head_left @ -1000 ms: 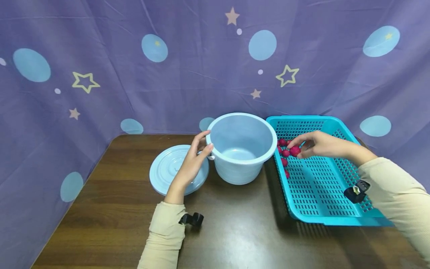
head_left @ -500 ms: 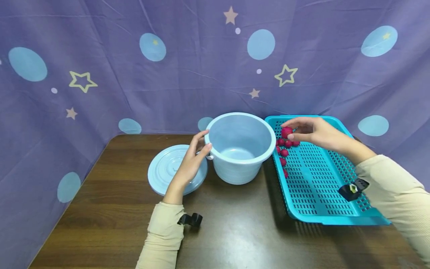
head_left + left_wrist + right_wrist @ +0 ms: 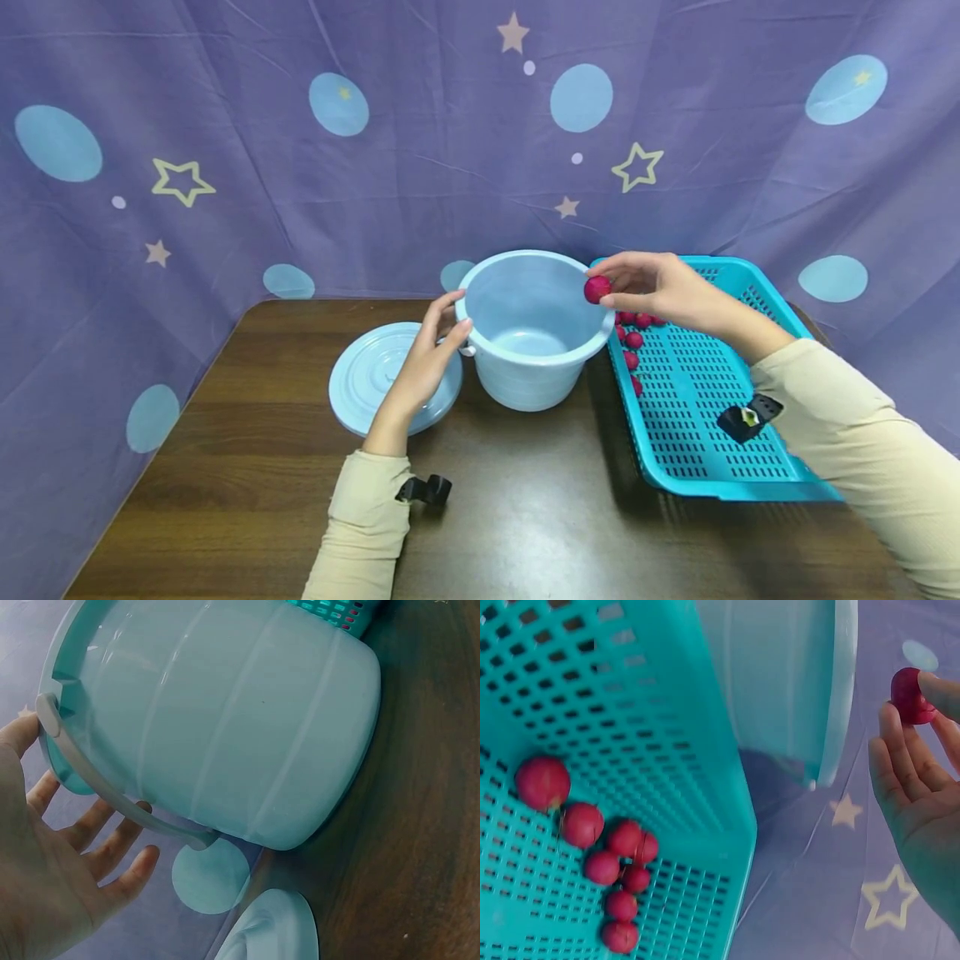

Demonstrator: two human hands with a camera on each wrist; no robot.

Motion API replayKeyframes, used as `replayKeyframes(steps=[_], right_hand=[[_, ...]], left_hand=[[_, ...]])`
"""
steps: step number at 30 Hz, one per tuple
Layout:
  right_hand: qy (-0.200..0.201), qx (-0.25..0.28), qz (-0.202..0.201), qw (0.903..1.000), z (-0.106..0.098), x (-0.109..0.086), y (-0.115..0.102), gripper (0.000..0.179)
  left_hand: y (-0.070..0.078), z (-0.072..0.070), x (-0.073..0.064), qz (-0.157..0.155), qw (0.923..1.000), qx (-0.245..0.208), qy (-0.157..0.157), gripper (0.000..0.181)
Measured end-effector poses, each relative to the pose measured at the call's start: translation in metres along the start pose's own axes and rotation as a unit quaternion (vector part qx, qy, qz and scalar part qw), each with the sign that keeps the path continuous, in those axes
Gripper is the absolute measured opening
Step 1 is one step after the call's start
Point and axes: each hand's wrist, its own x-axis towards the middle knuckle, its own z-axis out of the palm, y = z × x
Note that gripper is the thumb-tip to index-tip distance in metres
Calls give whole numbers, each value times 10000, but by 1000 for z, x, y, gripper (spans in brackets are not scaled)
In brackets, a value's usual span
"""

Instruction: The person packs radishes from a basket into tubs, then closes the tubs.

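Observation:
Pinched between thumb and fingertips of my right hand is a round red radish, held above the right rim of a light-blue bucket. The right wrist view also shows the radish in these fingers, apart from the bucket. My left hand touches the bucket's left rim. In the left wrist view, this hand has its fingers spread near the pale handle, not wrapped round it. Several more radishes lie along one side of a turquoise perforated basket.
A round light-blue lid lies on the brown wooden table, left of the bucket and partly behind my left forearm. The basket stands close by the bucket's right side. Behind the table hangs a purple curtain with stars and ovals.
My right hand has lifted the radish up from the basket and carried it left, to the bucket's rim. My left hand stays at the rim.

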Motion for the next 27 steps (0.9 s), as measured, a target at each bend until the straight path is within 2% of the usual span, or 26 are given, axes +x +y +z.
replayKeyframes(steps=[7, 15, 27], right_hand=[[-495, 113, -213, 9985, 20, 7, -9, 37], [-909, -170, -203, 9955, 39, 9, -13, 37], [-1012, -541, -245, 9931, 49, 8, -15, 38]], left_hand=[[-2, 0, -1, 11, 10000, 8, -45, 49], [-2, 0, 0, -26, 10000, 20, -52, 49], [0, 0, -1, -4, 10000, 32, -3, 49]])
